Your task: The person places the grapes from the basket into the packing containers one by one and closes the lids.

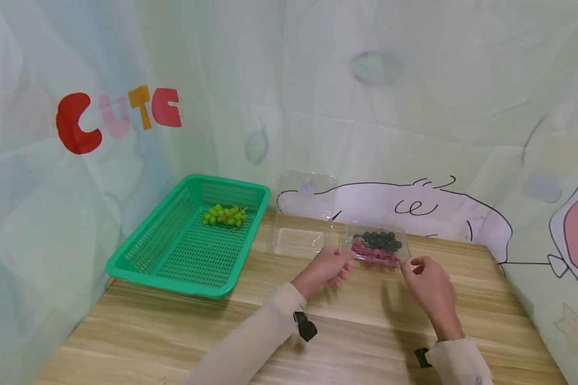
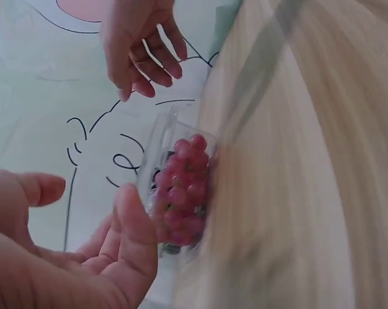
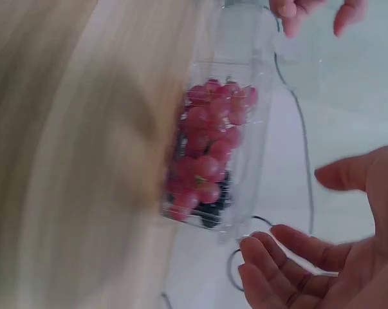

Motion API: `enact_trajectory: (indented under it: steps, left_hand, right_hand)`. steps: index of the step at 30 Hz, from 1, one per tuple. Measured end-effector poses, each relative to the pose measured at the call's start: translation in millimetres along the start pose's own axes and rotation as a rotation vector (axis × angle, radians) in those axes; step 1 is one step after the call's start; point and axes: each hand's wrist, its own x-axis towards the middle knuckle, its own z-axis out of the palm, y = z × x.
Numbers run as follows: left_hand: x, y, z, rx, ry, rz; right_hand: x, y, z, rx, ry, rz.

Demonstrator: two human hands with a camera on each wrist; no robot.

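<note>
A clear plastic clamshell box (image 3: 261, 138) stands on the table with its lid apparently down. Inside it are red grapes (image 1: 377, 255) along the front and black grapes (image 1: 379, 239) behind them. My left hand (image 1: 326, 267) is at the box's front left corner, thumb and fingers apart; whether a fingertip touches it I cannot tell. Off the front right corner is my right hand (image 1: 430, 283), its fingers loosely bent with nothing between them. In the right wrist view, those fingertips (image 3: 255, 248) lie close to the box's end.
Left of the box, a second clear clamshell (image 1: 298, 241) has its lid raised against the back curtain. A green plastic basket (image 1: 178, 287) at the left holds a bunch of green grapes (image 1: 225, 215). Printed curtains (image 1: 414, 107) border the wooden table (image 1: 347, 342).
</note>
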Motion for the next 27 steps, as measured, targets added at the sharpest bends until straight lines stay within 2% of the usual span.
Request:
enact_trajectory:
  steps: [3, 11, 19, 23, 27]
  left_hand:
    - [-3.9, 7.2, -9.8, 0.112, -0.017, 0.055]
    - [-18.8, 30.2, -32.3, 0.538, -0.005, 0.266]
    - [-35.2, 43.4, -48.4, 1.008, 0.050, 0.493]
    - [-40.5, 44.0, -55.0, 1.188, 0.071, 0.555]
    - [-42.2, 41.4, -61.3, 1.310, 0.102, 0.558]
  right_hand:
    - [-4.6, -7.9, -1.6, -0.053, 0.038, -0.103]
    - [-10.4, -19.3, -3.9, -0.127, 0.109, -0.299]
    - [-11.9, -20.6, -6.6, -0.189, 0.098, -0.444]
    - [-12.2, -21.1, -8.8, -0.222, 0.050, -0.497]
    - [-10.6, -21.2, -9.5, -0.262, -0.002, -0.515]
